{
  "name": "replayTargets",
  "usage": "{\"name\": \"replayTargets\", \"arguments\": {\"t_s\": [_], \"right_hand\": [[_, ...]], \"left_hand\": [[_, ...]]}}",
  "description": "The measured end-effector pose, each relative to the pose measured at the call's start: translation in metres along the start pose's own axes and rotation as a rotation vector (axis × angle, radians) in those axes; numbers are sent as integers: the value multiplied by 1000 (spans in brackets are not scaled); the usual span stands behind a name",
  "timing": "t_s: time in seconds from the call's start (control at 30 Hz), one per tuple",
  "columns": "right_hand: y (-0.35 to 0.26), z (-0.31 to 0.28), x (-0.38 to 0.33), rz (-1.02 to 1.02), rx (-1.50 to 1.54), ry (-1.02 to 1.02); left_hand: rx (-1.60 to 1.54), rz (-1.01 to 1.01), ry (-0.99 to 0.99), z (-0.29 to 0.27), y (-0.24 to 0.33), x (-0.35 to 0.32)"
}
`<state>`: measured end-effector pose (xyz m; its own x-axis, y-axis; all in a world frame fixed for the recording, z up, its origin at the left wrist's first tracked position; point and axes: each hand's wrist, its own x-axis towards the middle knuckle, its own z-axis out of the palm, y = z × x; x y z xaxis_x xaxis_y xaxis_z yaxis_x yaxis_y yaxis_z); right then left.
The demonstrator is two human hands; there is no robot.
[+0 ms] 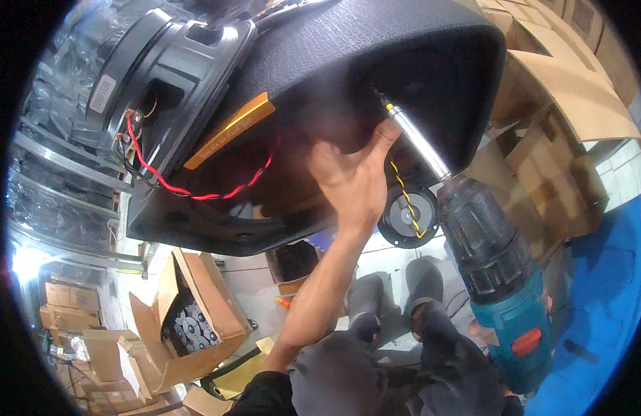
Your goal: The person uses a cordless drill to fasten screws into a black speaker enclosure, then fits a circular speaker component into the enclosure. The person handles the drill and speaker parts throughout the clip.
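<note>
My left hand (353, 177) reaches up against the dark face of a black speaker cabinet (376, 41), thumb spread from the fingers. The thumb tip is beside the silver bit sleeve of a teal and black power drill (494, 256); whether they touch is hard to tell. The other fingertips fade into shadow and blur. My right hand (484, 333), mostly hidden behind the drill, is closed around it. The bit points up and left at the cabinet. A loudspeaker driver (171, 76) with red and black wires (223, 196) rests on the cabinet's left side, next to a gold label plate (230, 130).
Below the cabinet lies a small round speaker (407, 216) with a yellow and black wire. Open cardboard boxes stand at lower left (220, 305), one holding several round parts, and at right (570, 90). A blue surface (598, 298) is at far right. My feet are below the cabinet.
</note>
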<state>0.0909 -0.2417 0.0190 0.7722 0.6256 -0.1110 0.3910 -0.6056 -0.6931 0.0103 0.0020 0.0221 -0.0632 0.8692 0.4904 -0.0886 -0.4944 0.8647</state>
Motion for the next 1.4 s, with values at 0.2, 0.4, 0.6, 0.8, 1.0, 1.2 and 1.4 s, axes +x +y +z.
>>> {"name": "replayTargets", "arguments": {"t_s": [0.2,0.4,0.6,0.8,1.0,1.2,1.4], "right_hand": [[-7,-7,-11,162,-102,-11],[-13,-11,-18,273,-179,-10],[-17,-13,-16,294,-217,-1],[-22,-13,-12,309,-234,-3],[-26,-14,-12,331,-252,-6],[-28,-15,-12,352,-263,-13],[-31,-15,-12,373,-278,-17]], "left_hand": [[-62,-47,-31,-2,-5,-1],[156,121,-55,-4,-1,0],[-83,22,-67,0,7,2],[-68,81,-74,-1,5,2],[17,111,-103,-3,0,4],[157,227,-86,-2,-1,3],[296,201,-126,-7,-5,2]]}}
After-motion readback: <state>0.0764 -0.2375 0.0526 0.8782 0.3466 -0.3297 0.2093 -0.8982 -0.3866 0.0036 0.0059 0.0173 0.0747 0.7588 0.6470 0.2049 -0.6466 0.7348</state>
